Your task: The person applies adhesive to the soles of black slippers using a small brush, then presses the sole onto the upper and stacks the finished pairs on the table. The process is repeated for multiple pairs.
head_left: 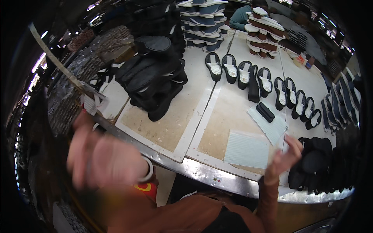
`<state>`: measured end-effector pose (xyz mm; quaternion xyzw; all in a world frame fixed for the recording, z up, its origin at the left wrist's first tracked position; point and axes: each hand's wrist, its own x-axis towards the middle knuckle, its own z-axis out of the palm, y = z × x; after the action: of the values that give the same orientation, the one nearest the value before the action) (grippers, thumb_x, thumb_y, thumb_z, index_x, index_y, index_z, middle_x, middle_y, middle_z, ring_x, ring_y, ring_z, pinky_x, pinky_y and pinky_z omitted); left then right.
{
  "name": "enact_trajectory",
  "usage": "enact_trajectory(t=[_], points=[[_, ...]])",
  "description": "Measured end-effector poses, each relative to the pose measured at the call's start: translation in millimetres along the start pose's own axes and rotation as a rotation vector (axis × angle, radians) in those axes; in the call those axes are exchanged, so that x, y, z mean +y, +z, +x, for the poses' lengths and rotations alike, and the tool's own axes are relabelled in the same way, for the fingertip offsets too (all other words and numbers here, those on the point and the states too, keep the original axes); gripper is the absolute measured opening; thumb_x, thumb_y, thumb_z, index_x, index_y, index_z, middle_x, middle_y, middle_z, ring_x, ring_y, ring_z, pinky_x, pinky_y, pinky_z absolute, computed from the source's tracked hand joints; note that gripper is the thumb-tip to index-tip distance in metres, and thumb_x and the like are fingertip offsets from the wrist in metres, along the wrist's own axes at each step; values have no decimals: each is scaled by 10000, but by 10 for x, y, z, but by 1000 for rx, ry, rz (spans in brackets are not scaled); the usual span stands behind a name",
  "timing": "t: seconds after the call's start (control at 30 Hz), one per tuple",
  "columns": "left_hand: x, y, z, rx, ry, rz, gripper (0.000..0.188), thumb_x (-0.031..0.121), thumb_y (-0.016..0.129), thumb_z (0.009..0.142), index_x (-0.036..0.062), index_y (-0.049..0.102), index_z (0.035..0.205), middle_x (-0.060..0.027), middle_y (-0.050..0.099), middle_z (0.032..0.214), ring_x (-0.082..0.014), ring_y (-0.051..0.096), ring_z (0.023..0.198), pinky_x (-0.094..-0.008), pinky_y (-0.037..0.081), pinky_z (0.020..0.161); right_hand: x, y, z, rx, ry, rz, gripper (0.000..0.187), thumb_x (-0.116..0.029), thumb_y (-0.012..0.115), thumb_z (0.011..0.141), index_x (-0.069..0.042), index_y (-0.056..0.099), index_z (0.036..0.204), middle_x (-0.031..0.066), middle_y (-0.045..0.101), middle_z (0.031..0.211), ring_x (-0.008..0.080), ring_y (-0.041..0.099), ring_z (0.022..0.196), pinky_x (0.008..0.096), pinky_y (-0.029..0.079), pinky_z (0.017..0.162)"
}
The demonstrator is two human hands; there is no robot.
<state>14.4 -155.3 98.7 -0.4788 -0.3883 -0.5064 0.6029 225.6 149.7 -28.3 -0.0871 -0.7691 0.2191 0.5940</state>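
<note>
At lower left, the left hand (107,159) is blurring; I cannot tell its grip. At lower right, the right hand (281,163) is half-curling near pale sheets (246,149), any pinch unclear. Beyond, black soles (265,82) are lying rowed, most showing white patches (244,73), seemingly done; upper left, piled black soles (153,79) are apparently remaining.

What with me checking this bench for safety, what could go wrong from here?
The black footwear pile looks uneven and might topple if bumped. The right hand is close to the upper pale blue sheet; catching it could drag the black block lying on it. The dark pile near the metal front edge could slip off if knocked.
</note>
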Motion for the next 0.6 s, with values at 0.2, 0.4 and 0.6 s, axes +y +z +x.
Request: enact_trajectory(t=[0.2, 0.4, 0.6], points=[[522, -25, 595, 436, 427, 60, 369, 387, 547, 1066, 104, 656, 1278, -79, 650, 1342, -231, 488, 1362, -481, 255, 1224, -163, 1937, 826, -327, -14, 380, 564, -186, 810, 868, 0, 514, 1311, 160, 512, 1245, 329, 507, 1201, 432, 398, 1072], [597, 62, 709, 530, 370, -239, 300, 213, 561, 1044, 2, 629, 1247, -83, 638, 1297, -258, 502, 1300, -471, 301, 1202, -400, 3425, 1284, -477, -34, 366, 929, -438, 861, 811, -144, 339, 1521, 241, 438, 1342, 419, 461, 1283, 483, 413, 1093], [637, 120, 676, 659, 365, -918, 266, 133, 532, 1044, -2, 621, 1255, -80, 615, 1294, -254, 475, 1319, -459, 279, 1224, -550, 3992, 1338, -512, -12, 447, 1029, -444, 915, 740, -260, 302, 1546, 276, 411, 1386, 471, 480, 1290, 504, 460, 1064]])
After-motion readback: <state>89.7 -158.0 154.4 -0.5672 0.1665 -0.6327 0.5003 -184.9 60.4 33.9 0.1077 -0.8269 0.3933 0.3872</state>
